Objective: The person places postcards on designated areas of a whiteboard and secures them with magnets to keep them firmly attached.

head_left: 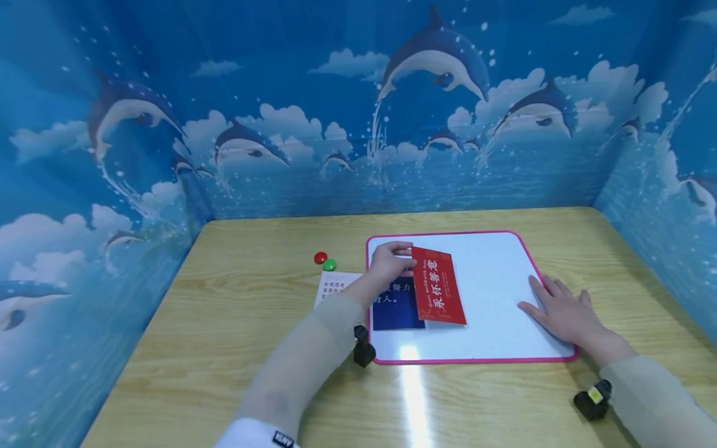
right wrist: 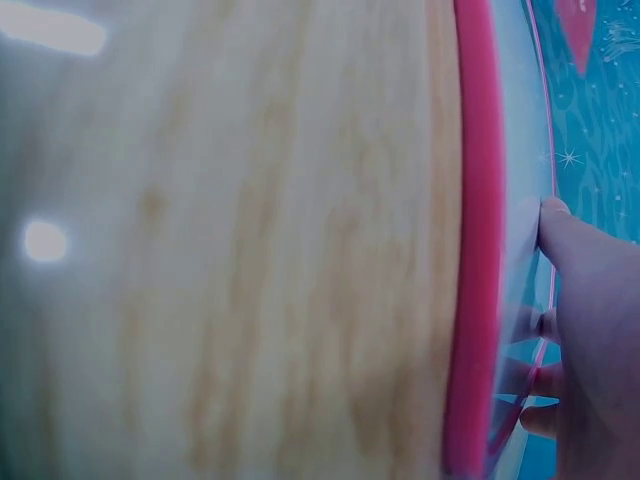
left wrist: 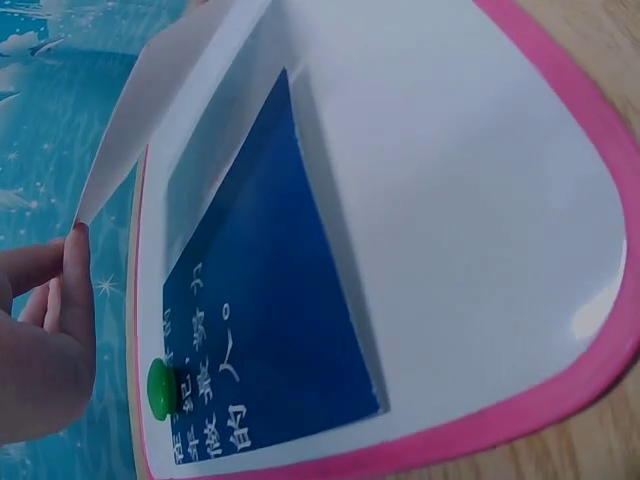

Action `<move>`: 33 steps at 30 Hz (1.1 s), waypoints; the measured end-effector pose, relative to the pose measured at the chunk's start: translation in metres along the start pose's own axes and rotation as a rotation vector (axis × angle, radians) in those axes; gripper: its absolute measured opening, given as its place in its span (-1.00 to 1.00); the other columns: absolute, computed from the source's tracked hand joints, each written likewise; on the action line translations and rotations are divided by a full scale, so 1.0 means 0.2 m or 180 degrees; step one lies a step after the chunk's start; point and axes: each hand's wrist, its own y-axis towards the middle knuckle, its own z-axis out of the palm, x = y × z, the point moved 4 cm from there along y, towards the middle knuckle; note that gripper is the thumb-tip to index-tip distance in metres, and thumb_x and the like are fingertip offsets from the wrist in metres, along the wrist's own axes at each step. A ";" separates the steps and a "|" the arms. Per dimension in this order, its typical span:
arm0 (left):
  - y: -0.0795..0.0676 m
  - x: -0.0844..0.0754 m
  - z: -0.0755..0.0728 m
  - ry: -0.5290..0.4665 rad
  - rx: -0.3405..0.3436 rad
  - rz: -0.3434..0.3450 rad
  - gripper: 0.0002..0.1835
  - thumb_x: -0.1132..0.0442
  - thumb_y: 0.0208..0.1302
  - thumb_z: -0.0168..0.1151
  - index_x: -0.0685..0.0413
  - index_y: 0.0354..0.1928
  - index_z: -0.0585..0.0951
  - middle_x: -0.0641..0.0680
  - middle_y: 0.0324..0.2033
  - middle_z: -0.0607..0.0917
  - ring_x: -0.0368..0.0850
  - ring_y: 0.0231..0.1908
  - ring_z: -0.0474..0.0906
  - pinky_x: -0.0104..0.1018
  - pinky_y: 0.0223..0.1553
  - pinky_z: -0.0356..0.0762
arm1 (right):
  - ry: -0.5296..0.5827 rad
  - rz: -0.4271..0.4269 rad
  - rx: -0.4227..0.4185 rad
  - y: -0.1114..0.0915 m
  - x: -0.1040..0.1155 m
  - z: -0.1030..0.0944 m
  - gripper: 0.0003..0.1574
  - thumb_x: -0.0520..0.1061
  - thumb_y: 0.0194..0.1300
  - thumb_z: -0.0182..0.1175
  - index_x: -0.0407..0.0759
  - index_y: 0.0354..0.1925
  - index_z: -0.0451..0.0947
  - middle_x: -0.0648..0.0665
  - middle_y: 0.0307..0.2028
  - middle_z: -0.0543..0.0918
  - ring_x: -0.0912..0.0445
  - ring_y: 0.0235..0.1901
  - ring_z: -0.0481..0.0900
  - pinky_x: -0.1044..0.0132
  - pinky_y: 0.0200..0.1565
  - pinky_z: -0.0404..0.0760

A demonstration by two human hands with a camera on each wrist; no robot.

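My left hand (head_left: 389,264) pinches a red card (head_left: 439,286) with white lettering by its left edge, between thumb and fingers. The card is raised and tilted over a pink-rimmed whiteboard (head_left: 493,298); the left wrist view shows its pale back. Flat on the board's left part lies a dark blue card (head_left: 398,311) with white writing, partly covered by the red one. A green round magnet (left wrist: 160,390) sits at the blue card's edge, hidden in the head view. My right hand (head_left: 566,314) rests with spread fingers on the board's right edge.
Left of the board, a red magnet (head_left: 320,257) and a green magnet (head_left: 330,265) lie together on the wooden table (head_left: 235,298). A white printed card (head_left: 333,287) is just below them, partly behind my left forearm. A dolphin-print curtain (head_left: 313,180) surrounds the table's back and sides.
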 end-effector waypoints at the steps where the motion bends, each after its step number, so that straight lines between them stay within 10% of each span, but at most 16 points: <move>1: 0.00 0.00 0.01 0.0004 -0.0005 0.0004 -0.52 0.50 0.12 0.23 0.14 0.13 0.53 0.15 -0.06 0.61 0.03 -0.22 0.68 -0.37 -0.39 0.68 | 0.0000 -0.0002 -0.0002 0.00 0.00 0.00 0.08 0.45 0.33 -0.26 -0.36 0.40 -0.07 -0.60 0.31 -0.01 -0.52 0.26 -0.08 -0.60 0.09 -0.25; 20: 0.00 0.05 0.10 0.0295 -0.0056 -0.0024 -0.58 0.40 0.22 0.17 0.14 0.15 0.49 0.11 -0.18 0.60 -0.10 -0.32 0.64 -0.40 -0.39 0.66 | -0.0027 0.0017 0.0012 0.00 0.01 0.00 0.07 0.43 0.33 -0.24 -0.39 0.38 -0.03 -0.60 0.30 0.01 -0.53 0.25 -0.05 -0.60 0.09 -0.18; 33: 0.00 0.00 0.08 0.0429 0.0419 -0.0323 -0.46 0.17 0.34 0.08 0.17 0.32 0.30 0.23 0.13 0.53 0.06 0.10 0.53 -0.25 -0.03 0.62 | -0.0028 0.0036 0.0039 0.00 0.00 0.00 0.06 0.42 0.35 -0.25 -0.39 0.39 -0.04 -0.60 0.31 0.00 -0.53 0.25 -0.04 -0.59 0.09 -0.17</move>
